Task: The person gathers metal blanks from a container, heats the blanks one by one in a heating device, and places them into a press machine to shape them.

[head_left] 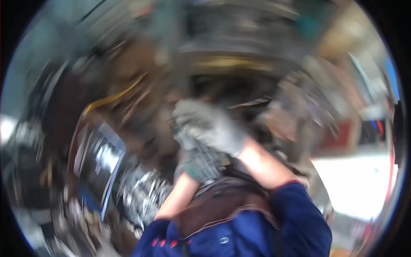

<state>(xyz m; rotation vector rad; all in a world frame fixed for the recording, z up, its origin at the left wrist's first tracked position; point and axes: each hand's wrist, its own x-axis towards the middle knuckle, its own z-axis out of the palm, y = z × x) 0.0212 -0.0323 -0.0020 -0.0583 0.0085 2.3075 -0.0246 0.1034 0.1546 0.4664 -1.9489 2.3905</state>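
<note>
Two-handed, so best to steady the blurry grey, metallic-looking bundle (207, 160), just in front of the brown apron (227, 196), with pale-grey-gloved right hand (207, 124) above and grey-gloved left hand (187, 168) beside. Can't tell gripping from resting, too blurred. Mind the shiny silver heap (145, 192) off left.

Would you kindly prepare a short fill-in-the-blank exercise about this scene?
1. The right hand wears a grey-white glove, while the right forearm is ____.
2. The cloth sleeve on the right arm is dark ____ in colour.
3. The blurred, shiny, silver-grey clutter lies toward the person's ____ side.

Missing words: bare; blue; left.
</note>
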